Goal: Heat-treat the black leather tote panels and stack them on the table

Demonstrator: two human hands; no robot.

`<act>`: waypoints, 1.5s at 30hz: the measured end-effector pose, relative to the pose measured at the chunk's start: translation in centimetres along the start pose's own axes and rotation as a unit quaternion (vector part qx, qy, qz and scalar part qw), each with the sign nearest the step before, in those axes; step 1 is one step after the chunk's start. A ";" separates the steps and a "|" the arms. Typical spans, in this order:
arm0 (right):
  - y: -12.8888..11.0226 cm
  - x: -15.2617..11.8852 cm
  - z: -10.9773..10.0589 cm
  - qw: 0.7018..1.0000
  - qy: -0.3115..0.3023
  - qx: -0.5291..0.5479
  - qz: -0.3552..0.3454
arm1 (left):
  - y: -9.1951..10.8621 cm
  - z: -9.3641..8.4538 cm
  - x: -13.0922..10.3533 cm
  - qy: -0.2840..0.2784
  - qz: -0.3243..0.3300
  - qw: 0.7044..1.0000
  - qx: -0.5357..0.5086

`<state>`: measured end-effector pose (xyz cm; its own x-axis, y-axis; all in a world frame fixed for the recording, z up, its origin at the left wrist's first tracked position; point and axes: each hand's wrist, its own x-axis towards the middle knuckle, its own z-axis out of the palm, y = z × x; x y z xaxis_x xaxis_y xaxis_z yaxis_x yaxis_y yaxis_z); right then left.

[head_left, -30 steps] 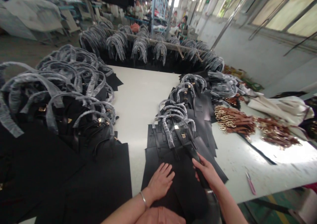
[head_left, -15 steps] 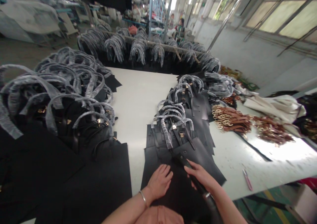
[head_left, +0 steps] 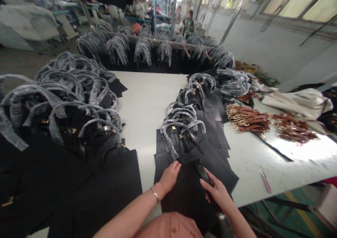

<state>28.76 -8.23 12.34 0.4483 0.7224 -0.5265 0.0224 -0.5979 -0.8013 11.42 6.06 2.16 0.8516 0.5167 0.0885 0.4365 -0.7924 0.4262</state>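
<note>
Black, smooth and leather-like, a flat bag panel (head_left: 188, 201) is seen in the head view, laid over others on the white counter (head_left: 147, 97). Near its upper left edge, the fingers of the left hand (head_left: 169, 176) are drawn together at the lower end of a curved handle (head_left: 169, 143) wrapped in cloudy plastic; whether that end is pinched or merely touched cannot be told. Above the panel's right side, a long black tool (head_left: 199, 168) with a silvery ring (head_left: 221, 216) is gripped by the right hand (head_left: 217, 192), the fingers wrapped around its shaft. The tool's long axis is slanted from the panel's lower right toward its upper middle, so its blunt front end is placed to the right of the left fingertips, near but apart. The handle's end is thus found nearer to the left hand than to the right. Beyond the panel, gold-coloured clasps (head_left: 173, 129) are seen among more wrapped handles. To its right, brown straps (head_left: 251, 120) with gold-coloured hooks are heaped, and slim pink-handled snips (head_left: 266, 183) are laid; to its left, black bags (head_left: 110, 185) are piled.
</note>
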 end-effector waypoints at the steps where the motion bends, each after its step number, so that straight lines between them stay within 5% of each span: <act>1: 0.4 -0.3 0.1 1.000 -0.008 -0.001 0.010 | -0.4 -0.3 0.9 -0.003 0.024 1.000 0.016; 6: 1.8 -1.1 1.6 0.998 -0.037 0.017 0.038 | -1.8 -0.9 3.9 -0.046 0.149 0.986 0.063; 13: 2.1 -0.7 1.9 0.998 -0.044 0.008 0.044 | -2.4 -1.1 5.7 -0.093 0.337 0.930 0.112; 20: 1.7 -0.2 1.9 0.998 -0.048 0.009 0.051 | -2.4 -0.5 7.1 -0.090 0.394 0.907 0.118; 28: 1.9 0.0 1.6 0.997 -0.049 -0.016 0.049 | -2.2 -0.8 7.1 -0.087 0.316 0.941 0.081; 35: 1.1 -0.5 1.2 0.997 -0.052 -0.020 0.049 | -2.0 -0.5 7.8 -0.021 0.030 0.998 0.046; 39: 0.7 -0.7 1.0 0.996 -0.072 -0.036 0.046 | -0.3 -0.3 3.9 0.022 -0.041 0.999 0.005; 45: -0.1 0.7 2.2 0.991 -0.119 -0.010 0.067 | 0.7 3.2 -4.6 0.078 0.078 0.992 -0.059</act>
<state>27.09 -6.89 11.42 0.2242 0.6956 -0.6825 -0.0050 -0.6995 -0.7146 8.78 2.10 -0.79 0.8464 0.4427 0.2961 0.2590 -0.8279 0.4976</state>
